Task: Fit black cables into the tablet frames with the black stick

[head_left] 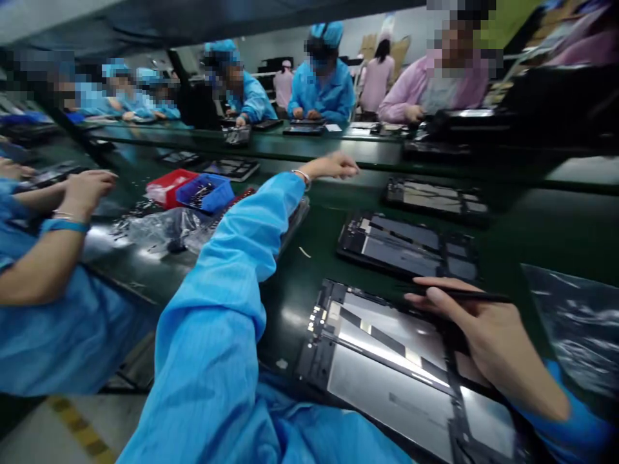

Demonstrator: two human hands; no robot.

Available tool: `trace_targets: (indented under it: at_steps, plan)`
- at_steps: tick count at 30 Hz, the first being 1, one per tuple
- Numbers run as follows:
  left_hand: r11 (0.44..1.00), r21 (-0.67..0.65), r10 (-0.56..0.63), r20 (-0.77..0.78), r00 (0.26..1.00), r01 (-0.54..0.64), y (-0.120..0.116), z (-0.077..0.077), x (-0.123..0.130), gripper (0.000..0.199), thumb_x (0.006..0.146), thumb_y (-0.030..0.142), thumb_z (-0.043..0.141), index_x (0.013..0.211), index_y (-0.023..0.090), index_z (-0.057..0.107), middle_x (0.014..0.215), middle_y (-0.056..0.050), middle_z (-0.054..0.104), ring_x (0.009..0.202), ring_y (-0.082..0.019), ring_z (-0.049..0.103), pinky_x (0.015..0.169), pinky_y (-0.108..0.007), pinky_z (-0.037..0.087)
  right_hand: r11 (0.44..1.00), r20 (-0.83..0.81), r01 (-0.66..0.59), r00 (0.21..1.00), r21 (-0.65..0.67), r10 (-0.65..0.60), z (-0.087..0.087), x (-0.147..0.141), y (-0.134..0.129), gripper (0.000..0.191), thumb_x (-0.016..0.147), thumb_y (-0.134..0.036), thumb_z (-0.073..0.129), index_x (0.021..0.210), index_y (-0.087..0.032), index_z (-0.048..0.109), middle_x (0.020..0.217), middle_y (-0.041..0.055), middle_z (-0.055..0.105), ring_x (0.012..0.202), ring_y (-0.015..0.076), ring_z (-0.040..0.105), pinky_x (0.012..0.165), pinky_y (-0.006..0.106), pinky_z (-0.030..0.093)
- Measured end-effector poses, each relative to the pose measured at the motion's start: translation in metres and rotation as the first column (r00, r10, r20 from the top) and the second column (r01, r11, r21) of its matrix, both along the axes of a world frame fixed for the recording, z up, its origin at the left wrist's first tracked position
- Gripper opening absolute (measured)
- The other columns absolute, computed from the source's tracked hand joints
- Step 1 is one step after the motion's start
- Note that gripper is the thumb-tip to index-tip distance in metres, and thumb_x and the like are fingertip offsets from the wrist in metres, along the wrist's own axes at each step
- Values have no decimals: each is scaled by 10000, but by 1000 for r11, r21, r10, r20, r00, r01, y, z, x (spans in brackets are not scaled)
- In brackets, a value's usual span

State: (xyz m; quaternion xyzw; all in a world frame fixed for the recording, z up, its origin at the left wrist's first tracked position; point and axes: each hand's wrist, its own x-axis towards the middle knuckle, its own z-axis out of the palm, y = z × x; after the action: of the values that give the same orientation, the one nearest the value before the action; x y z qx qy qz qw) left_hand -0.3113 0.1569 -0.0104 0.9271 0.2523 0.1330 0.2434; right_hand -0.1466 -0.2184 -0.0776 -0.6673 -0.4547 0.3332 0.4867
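My left hand (333, 166) is stretched far forward over the green bench, its fingers curled together; whatever they may hold is too small to make out. In my right hand (483, 328) is a thin black pen-like tool (476, 296), pinched between thumb and fingers, above the right side of the nearest opened tablet (391, 386). That tablet lies with its silver inner plates and dark ribbon strips facing up. Just behind it rests a second opened tablet (406, 245), and a third one (435, 196) lies farther back.
Red bin (169, 187) and blue bin (206, 193) with small parts stand left of my left arm, near clear plastic bags (169, 225). Another plastic bag (575, 328) lies at the right. A co-worker's hand (89, 190) is at the left; more people sit across the bench.
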Motion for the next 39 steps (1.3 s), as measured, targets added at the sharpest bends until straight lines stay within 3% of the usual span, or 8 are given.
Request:
trace_targets:
  at_steps: [4, 9, 17, 22, 25, 28, 33, 39]
  plan:
    - [940, 204, 291, -55, 955, -275, 26, 16, -111, 234, 828, 187, 564, 948, 61, 720, 711, -52, 628, 687, -139, 527, 765, -272, 432, 997, 16, 42, 999, -69, -41, 0, 1, -1, 402, 751, -588, 745, 996, -271, 775, 912, 119, 787, 969, 312, 754, 890, 405, 613]
    - [912, 307, 339, -192, 921, -272, 20, -8, -190, 140, 773, 208, 683, 864, 106, 712, 702, -6, 616, 689, -140, 542, 754, -276, 443, 994, 85, 67, 995, -83, -60, -2, 4, 3, 351, 745, -591, 723, 967, -325, 780, 930, 95, 790, 1034, 306, 735, 907, 407, 603]
    - [862, 414, 386, -164, 908, -292, 4, -42, -190, 216, 938, 340, 655, 947, 124, 647, 973, -52, 646, 894, -174, 617, 856, -363, 524, 996, 8, 78, 997, -44, -77, -2, 2, -1, 460, 714, -656, 736, 978, -283, 784, 889, 86, 785, 940, 316, 754, 885, 425, 622]
    - [835, 436, 371, 3, 929, -335, -26, -13, -188, 73, 872, 190, 634, 896, 127, 661, 801, -35, 633, 775, -158, 589, 770, -278, 463, 971, 259, -46, 966, 236, -17, 8, -6, -3, 401, 911, -610, 563, 910, -267, 770, 1110, 60, 728, 1137, 279, 665, 1067, 443, 481]
    - [821, 501, 202, 198, 959, -276, -74, 12, -164, 115, 896, 211, 629, 989, 149, 654, 855, -21, 662, 797, -146, 623, 744, -251, 473, 943, 46, -151, 989, 297, 144, 18, -30, 1, 276, 959, -469, 583, 885, -239, 715, 870, 27, 699, 997, 209, 677, 949, 357, 504]
    - [660, 738, -136, 303, 943, -141, -147, 21, -124, 116, 968, 209, 573, 1026, 167, 665, 939, -46, 681, 848, -153, 652, 746, -269, 512, 955, -401, -241, 869, 170, 291, 23, -57, 11, 237, 945, -428, 621, 997, -206, 688, 664, -29, 566, 607, 115, 551, 594, 256, 449]
    - [93, 971, -623, -116, 774, 220, -244, 0, -81, 109, 944, 229, 631, 1002, 182, 710, 997, -72, 723, 951, -210, 708, 810, -304, 608, 945, -663, -278, 676, 173, 320, 21, -71, 19, 291, 879, -434, 700, 815, -154, 654, 714, -25, 525, 572, 62, 404, 550, 222, 360]
    - [7, 967, -685, -181, 706, 255, -260, -22, -71, 101, 944, 266, 647, 933, 233, 742, 959, -26, 749, 941, -189, 727, 848, -282, 641, 962, -609, -225, 745, 153, 270, 21, -63, 10, 243, 830, -383, 769, 871, -161, 678, 621, -49, 466, 590, 70, 391, 555, 208, 338]
